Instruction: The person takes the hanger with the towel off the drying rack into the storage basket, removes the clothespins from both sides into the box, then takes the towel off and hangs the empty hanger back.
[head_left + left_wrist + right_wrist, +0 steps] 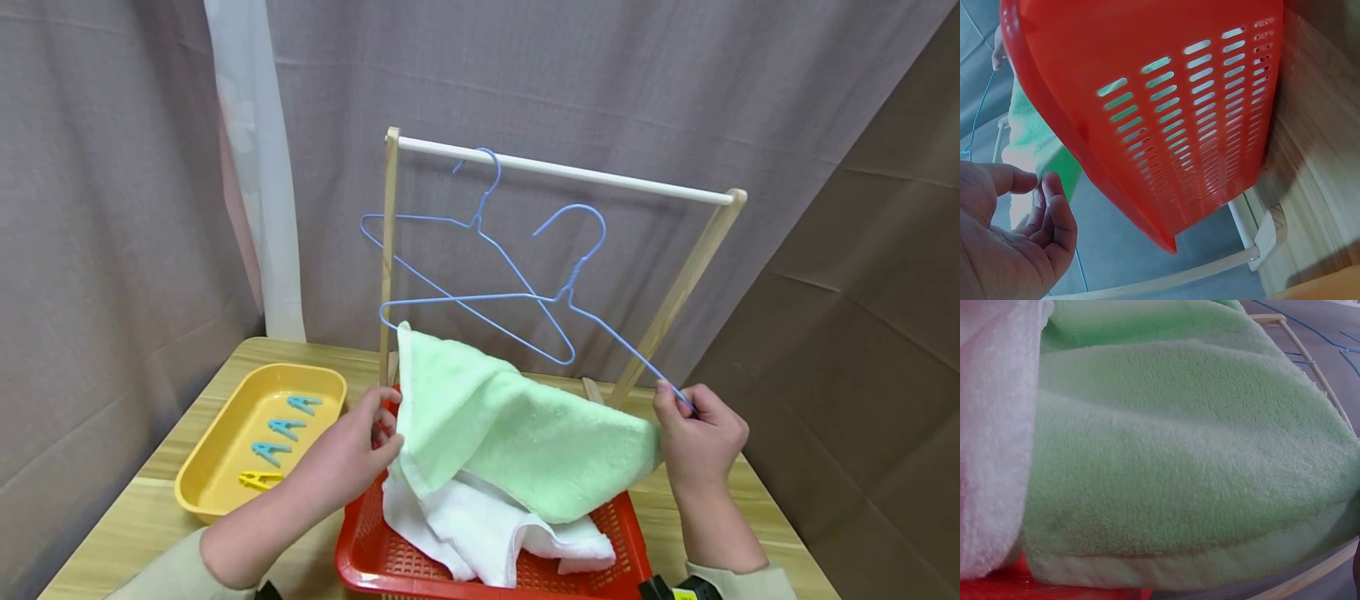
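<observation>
My right hand [701,433] grips the right end of a blue wire clothes hanger [480,297], whose hook points up. A light green towel [525,425] hangs over the hanger's lower part, its bottom bar hidden by the cloth. At the towel's left edge is my left hand [352,446]; in the left wrist view its thumb and index finger pinch the green cloth. Below lies a white towel [480,517] in a red plastic basket [641,554]. Green towel [1191,456] fills most of the right wrist view, where the right hand's grip is hidden.
Behind the basket stands a wooden rack with a white rod [562,171]. Another blue hanger [477,218] hooks over that rod. On the left, a yellow tray [217,442] holds several blue clothespins [285,428] and a yellow clothespin [258,480].
</observation>
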`<move>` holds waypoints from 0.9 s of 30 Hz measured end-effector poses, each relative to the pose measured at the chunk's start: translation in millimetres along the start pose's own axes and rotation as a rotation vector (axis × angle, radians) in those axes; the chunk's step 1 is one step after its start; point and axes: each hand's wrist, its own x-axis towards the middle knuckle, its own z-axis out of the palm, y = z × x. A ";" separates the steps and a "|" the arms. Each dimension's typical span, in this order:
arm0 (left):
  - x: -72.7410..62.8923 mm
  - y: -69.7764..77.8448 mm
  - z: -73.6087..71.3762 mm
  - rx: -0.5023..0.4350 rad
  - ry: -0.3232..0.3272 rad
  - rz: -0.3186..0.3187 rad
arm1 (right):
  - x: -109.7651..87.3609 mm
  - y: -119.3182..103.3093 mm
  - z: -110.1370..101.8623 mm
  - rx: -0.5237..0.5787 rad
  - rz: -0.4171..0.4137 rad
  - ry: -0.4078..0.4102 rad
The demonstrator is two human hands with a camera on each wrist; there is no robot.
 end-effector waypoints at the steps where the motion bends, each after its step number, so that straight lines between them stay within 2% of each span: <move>1: -0.1 -0.4 0.1 0.000 0.001 0.000 | -0.2 -0.3 -0.1 0.002 0.000 -0.001; 15: 5.1 -4.2 -4.6 0.033 0.019 -0.045 | -1.7 12.7 -1.1 -0.023 0.006 -0.006; 27: 13.2 -6.0 -12.4 0.016 0.050 -0.034 | -1.1 5.9 -2.2 -0.001 -0.023 -0.018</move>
